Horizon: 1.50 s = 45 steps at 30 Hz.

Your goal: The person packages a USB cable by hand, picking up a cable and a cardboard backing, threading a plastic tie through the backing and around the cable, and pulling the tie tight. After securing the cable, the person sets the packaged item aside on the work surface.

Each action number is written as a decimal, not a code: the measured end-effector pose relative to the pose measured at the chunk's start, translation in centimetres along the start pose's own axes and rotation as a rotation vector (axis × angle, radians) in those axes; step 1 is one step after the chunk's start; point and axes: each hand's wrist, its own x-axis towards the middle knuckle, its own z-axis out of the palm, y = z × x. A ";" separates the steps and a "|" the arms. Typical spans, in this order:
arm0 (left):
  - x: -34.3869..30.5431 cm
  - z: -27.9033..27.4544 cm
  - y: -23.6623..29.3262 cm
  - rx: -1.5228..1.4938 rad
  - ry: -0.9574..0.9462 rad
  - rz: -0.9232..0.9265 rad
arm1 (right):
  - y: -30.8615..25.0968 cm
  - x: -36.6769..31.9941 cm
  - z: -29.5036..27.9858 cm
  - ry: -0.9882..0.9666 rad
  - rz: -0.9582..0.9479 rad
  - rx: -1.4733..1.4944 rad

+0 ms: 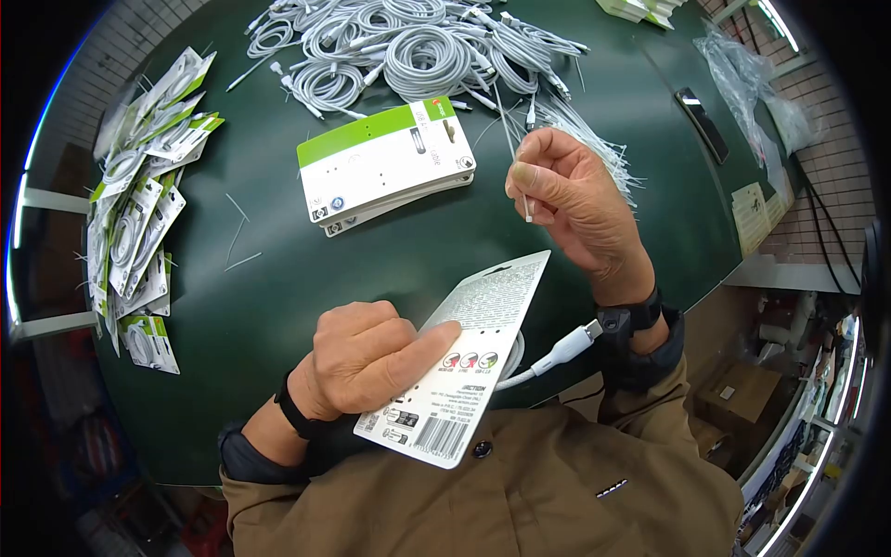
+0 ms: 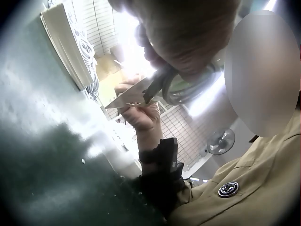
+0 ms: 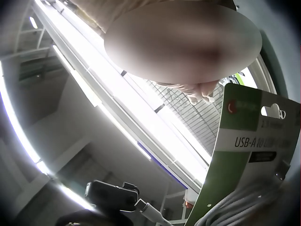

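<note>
My left hand (image 1: 367,357) grips a white printed packaging card (image 1: 478,334) by its left side, thumb across the back with the barcode and text. Behind the card lies a coiled white cable (image 3: 244,207), against the green and white face marked USB-A. One end of it, with its plug (image 1: 566,345), sticks out to the right near the right wrist. Above the card's upper edge, my right hand (image 1: 585,209) pinches a thin white cable tie (image 1: 507,121) between thumb and fingers. The tie's small head points down and its tail points up toward the cable pile.
On the green table (image 1: 269,306) sits a stack of packaging cards (image 1: 371,172). Behind it are a pile of coiled cables (image 1: 427,60) and a bundle of cable ties (image 1: 603,148). Carded cables (image 1: 139,232) are heaped at left; a phone (image 1: 703,125) and plastic bag (image 1: 742,79) lie right.
</note>
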 end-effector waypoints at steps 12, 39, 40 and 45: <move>-0.3 -1.3 1.2 0.107 -0.061 0.113 | -0.9 -1.2 1.6 -0.243 -0.151 -0.208; -1.4 -0.8 1.9 0.081 -0.002 0.120 | -0.6 -2.1 7.8 -0.445 -0.513 -0.482; -1.4 -0.8 1.9 0.078 -0.001 0.119 | -0.7 -2.1 7.7 -0.459 -0.508 -0.493; -1.4 -0.8 1.9 0.069 -0.004 0.116 | -0.5 -2.0 7.6 -0.458 -0.486 -0.452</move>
